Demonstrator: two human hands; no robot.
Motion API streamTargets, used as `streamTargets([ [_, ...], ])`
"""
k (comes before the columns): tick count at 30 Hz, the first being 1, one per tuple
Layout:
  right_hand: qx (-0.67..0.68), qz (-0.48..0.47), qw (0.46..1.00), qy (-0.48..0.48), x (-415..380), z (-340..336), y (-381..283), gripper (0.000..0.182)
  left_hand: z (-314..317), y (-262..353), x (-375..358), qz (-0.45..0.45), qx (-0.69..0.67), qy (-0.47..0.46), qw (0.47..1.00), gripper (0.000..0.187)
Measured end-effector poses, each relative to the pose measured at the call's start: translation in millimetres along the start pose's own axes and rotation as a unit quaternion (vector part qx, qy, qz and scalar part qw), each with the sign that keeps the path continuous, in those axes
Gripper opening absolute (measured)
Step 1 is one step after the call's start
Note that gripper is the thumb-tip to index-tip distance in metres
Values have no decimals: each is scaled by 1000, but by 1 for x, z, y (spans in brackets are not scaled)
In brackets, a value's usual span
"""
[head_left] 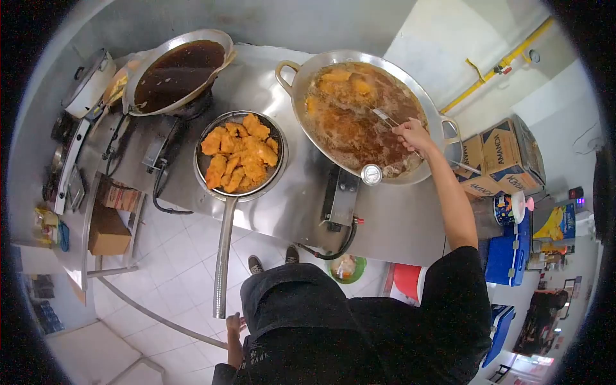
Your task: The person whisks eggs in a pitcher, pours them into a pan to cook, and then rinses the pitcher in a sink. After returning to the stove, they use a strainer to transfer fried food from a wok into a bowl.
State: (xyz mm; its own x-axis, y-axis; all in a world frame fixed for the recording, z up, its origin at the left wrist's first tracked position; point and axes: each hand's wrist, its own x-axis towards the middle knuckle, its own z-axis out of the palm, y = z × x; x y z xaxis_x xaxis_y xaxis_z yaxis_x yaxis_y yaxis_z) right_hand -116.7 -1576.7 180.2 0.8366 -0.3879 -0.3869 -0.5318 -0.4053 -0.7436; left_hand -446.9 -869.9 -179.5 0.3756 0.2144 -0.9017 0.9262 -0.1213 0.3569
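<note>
My right hand (414, 136) is closed around metal tongs (383, 117) above a large wok (321, 136) of bubbling oil. Golden fried pieces (364, 88) float toward the far side of the oil. A round dial thermometer (371, 174) sits at the wok's near rim. Left of the wok, a long-handled strainer (229, 215) full of browned fried pieces (240, 154) rests over a metal bowl. Down by my side hangs my left hand (235, 324), near the end of the strainer's handle but apart from it. Its fingers look loosely apart, with nothing seen in them.
A second wok (138, 74) of dark oil stands at the back left. Burner controls (341, 197) and hoses line the counter's front edge. Cardboard boxes (500, 151) are stacked on the right, near a blue cooler (510, 256). A green basin (347, 269) is on the floor.
</note>
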Motion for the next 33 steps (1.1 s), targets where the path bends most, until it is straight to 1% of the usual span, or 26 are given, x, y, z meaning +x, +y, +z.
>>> streamTargets([
  [1, 0, 1, 1000, 3, -4, 0, -1, 18, 0, -6, 3, -4, -4, 1, 1000, 34],
  [3, 9, -10, 999, 42, -11, 3, -4, 18, -2, -36, 18, -14, -12, 5, 1000, 33],
  [5, 11, -15, 998, 52, -18, 3, -1, 18, -2, -58, 31, -24, -21, 10, 999, 32],
  [7, 11, -22, 998, 62, -27, 4, -1, 19, -7, -68, 43, -24, -28, 4, 999, 32],
  [9, -5, -7, 998, 60, -38, 6, -3, 21, -14, -73, 57, -18, -34, -10, 999, 31],
  [10, -5, -7, 998, 64, -42, 6, -2, 21, -17, -73, 64, -13, -37, -20, 999, 30],
  [12, 46, 13, 998, 36, -49, 5, -1, 18, -28, -72, 81, 2, -48, -44, 998, 30],
  [15, 50, 22, 996, 72, -66, 12, -5, 20, -50, -74, 117, 34, -97, -102, 989, 30],
  [16, 49, 23, 996, 75, -73, 14, -7, 20, -57, -82, 135, 37, -150, -139, 978, 30],
  [18, 29, 36, 996, 74, -86, 18, -13, 24, -66, -52, 120, 35, -54, -97, 993, 29],
  [20, 22, 34, 996, 80, -97, 23, -14, 24, -73, -22, 101, 28, -20, -79, 996, 29],
  [22, 14, 34, 996, 84, -102, 23, -8, 25, -79, -7, 97, 28, -9, -78, 997, 29],
  [24, 39, 14, 994, 99, -100, 21, 9, 24, -87, 0, 95, 28, -2, -77, 997, 29],
  [25, 38, 16, 994, 100, -109, 25, 4, 24, -89, 2, 97, 27, 3, -78, 997, 29],
  [27, 87, 3, 989, 117, -129, 32, -7, 22, -95, 3, 100, 24, 12, -81, 996, 29],
  [31, 78, 13, 988, 131, -135, 33, -1, 21, -102, 2, 104, 20, 26, -87, 996, 29],
  [33, 108, 11, 986, 125, -137, 35, -2, 20, -104, 2, 103, 20, 28, -89, 995, 29],
])
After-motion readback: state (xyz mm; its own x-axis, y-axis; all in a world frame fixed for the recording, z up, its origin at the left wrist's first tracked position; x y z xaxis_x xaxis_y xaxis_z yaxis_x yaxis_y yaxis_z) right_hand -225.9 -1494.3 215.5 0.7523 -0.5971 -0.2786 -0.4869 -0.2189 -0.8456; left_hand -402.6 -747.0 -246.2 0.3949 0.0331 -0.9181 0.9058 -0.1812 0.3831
